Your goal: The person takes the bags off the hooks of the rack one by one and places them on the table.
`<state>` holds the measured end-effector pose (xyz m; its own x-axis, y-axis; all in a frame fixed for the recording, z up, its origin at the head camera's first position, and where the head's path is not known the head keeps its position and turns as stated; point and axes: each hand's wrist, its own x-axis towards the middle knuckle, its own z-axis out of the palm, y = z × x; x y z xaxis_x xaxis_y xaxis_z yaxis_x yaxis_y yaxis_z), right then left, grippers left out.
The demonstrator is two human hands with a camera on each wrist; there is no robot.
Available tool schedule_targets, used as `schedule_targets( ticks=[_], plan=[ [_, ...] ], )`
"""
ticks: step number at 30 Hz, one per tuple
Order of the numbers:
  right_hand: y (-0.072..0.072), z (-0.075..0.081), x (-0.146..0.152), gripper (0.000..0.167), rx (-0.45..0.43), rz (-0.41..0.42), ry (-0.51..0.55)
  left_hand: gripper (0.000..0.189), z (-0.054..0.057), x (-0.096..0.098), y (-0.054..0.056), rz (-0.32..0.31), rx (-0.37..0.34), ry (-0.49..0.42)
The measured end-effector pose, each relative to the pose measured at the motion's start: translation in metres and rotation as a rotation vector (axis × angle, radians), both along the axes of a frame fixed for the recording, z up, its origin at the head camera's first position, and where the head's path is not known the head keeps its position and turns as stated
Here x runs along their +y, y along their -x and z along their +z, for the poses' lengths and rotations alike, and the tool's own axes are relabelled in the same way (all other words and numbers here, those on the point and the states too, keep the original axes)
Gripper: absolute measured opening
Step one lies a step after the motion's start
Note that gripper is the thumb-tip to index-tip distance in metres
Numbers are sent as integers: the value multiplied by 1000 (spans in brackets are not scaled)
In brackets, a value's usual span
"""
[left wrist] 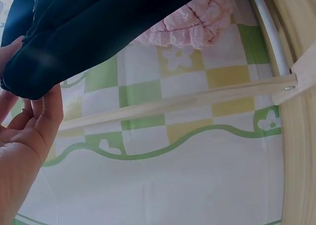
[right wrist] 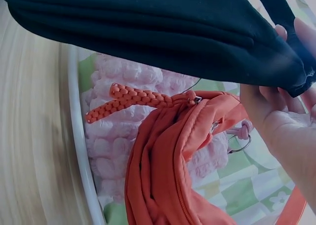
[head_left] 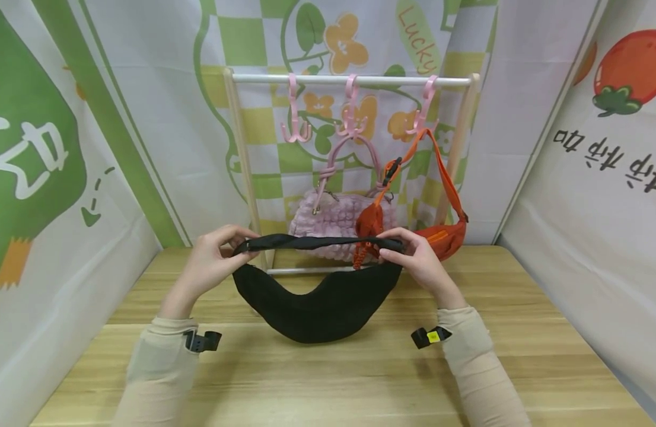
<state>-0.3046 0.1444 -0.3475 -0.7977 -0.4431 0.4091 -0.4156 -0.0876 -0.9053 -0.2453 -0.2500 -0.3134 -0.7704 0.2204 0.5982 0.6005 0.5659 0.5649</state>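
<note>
A black crescent-shaped shoulder bag (head_left: 317, 308) is held up above the table, its strap (head_left: 306, 242) stretched across the top. My left hand (head_left: 216, 261) pinches the bag's left end where the strap joins. At the opposite end, my right hand (head_left: 421, 261) grips the other strap joint between thumb and fingers. The left wrist view shows the fingers curled around the dark end of the bag (left wrist: 74, 42). In the right wrist view the bag (right wrist: 148, 32) passes in front of an orange bag (right wrist: 163, 156).
Behind stands a wooden rack with a white top bar (head_left: 322, 79) and pink hooks (head_left: 294, 118). A pink puffy handbag (head_left: 322, 216) hangs from the middle hook, an orange bag (head_left: 448, 237) from the right one. The left hook carries nothing. Beneath lies a wooden table (head_left: 306, 385).
</note>
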Motion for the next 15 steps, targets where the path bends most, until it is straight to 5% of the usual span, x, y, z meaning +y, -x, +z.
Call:
schedule_targets(
  ticks=[15],
  plan=[
    [-2, -3, 5, 28, 0, -58, -66, 22, -5, -9, -6, -36, -48, 12]
  ],
)
